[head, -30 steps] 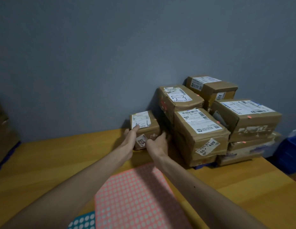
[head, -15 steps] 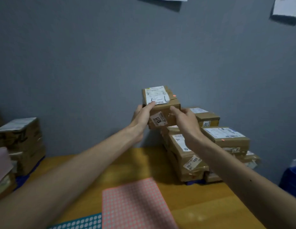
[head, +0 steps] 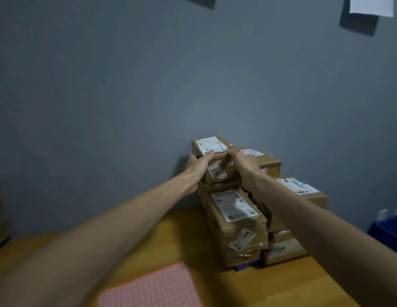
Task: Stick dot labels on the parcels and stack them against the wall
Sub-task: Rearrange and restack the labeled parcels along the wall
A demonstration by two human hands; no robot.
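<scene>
grey wall [head: 148,96] behind wooden table [head: 171,235]. left hand [head: 198,166] and right hand [head: 243,165] grip small parcel [head: 217,171] by its sides, on top of stack [head: 237,220] at wall. pink dot sheet [head: 151,286] near edge.

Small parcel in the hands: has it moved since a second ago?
Yes. The small parcel rose from the table, left of the parcel stack, to the stack's top by the wall; left hand and right hand grip it.
</scene>
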